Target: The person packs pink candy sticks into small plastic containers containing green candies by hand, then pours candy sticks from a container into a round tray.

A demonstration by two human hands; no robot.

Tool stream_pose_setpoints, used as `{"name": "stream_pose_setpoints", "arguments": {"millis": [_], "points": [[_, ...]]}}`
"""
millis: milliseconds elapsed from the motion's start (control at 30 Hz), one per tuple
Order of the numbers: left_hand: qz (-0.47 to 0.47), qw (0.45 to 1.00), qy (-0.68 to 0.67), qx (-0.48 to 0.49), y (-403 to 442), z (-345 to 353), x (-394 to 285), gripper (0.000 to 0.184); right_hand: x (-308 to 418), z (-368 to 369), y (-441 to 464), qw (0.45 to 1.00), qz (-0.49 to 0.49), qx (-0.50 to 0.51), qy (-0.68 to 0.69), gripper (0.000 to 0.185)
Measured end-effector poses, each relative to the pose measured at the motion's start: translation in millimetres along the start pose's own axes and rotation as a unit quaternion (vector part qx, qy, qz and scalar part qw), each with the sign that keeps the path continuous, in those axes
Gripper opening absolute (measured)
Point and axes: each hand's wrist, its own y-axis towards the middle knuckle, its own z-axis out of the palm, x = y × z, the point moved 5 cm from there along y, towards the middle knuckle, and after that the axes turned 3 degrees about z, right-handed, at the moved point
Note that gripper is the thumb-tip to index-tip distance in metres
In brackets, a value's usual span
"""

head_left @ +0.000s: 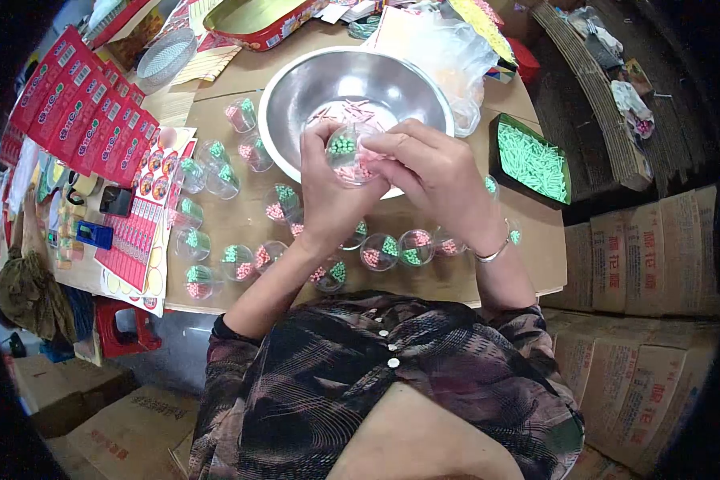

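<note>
My left hand is wrapped round a clear plastic cup above the front rim of the steel bowl. Green sticks and pink sticks show inside the cup, seen from their ends. At the cup's right side, my right hand pinches pink sticks at its mouth. Loose pink sticks lie in the steel bowl behind my hands. Several clear cups with green and pink sticks stand on the cardboard-covered table, to the left and in front of my hands.
A dark tray of green sticks sits at the right. Red printed card sheets and sticker sheets are at the left. Behind the bowl lie a plastic bag and a red tin. Cardboard boxes are stacked at the right.
</note>
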Motion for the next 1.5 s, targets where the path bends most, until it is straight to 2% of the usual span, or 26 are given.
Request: {"name": "stream_pose_setpoints", "arguments": {"millis": [100, 267, 400, 433, 500, 567, 600, 733, 800, 833, 900, 1100, 1233, 1400, 1500], "points": [[-0.024, 0.999, 0.022, 0.003, 1, -1, 6, 0.064, -15, 8, -1, 0.999, 0.029, 0.020, 0.015, 0.023], [-0.042, 0.998, 0.052, 0.009, 5, -5, 22, 0.064, -38, 15, -2, 0.994, 0.052, -0.007, 0.096, 0.022], [-0.032, 0.997, 0.066, 0.000, 9, -9, 30, 0.064, -70, 14, -8, 0.960, 0.158, -0.020, 0.229, 0.037], [-0.034, 0.997, 0.066, 0.000, 9, -10, 33, 0.064, -72, 17, -9, 0.960, 0.160, -0.019, 0.229, 0.037], [-0.012, 0.997, 0.073, -0.013, 11, -12, 35, 0.064, -67, 19, -7, 0.993, 0.079, -0.061, 0.068, 0.047], [0.009, 0.996, 0.082, -0.028, 12, -14, 36, 0.064, -59, 24, -7, 0.990, -0.005, -0.100, -0.095, 0.057], [0.008, 0.996, 0.082, -0.028, 12, -14, 37, 0.064, -56, 29, -7, 0.991, -0.005, -0.099, -0.094, 0.057], [0.025, 0.996, 0.087, -0.019, 13, -12, 35, 0.064, -30, 63, -21, 0.986, -0.022, 0.090, -0.141, 0.072], [0.031, 0.995, 0.094, -0.021, 14, -12, 36, 0.064, -29, 46, -16, 0.994, -0.020, 0.005, -0.109, 0.074], [0.036, 0.994, 0.102, -0.025, 13, -12, 37, 0.065, -28, 49, -17, 0.994, -0.021, 0.007, -0.107, 0.074], [0.048, 0.991, 0.120, -0.022, 12, -15, 36, 0.065, -27, 71, -24, 0.978, -0.007, 0.150, -0.142, 0.075], [0.048, 0.992, 0.111, -0.035, 11, -19, 24, 0.066, -23, 65, -26, 0.980, 0.001, 0.132, -0.146, 0.063], [0.084, 0.992, 0.082, -0.039, 8, -18, 22, 0.066, -31, 33, -10, 1.000, -0.004, -0.014, -0.028, 0.047], [0.125, 0.989, 0.055, -0.060, 6, -14, 24, 0.065, -21, 37, 9, 0.997, -0.024, -0.010, -0.068, 0.030], [0.146, 0.983, 0.086, -0.071, 6, -17, 18, 0.065, -18, 40, 9, 0.996, -0.034, -0.008, -0.084, 0.027]]}}
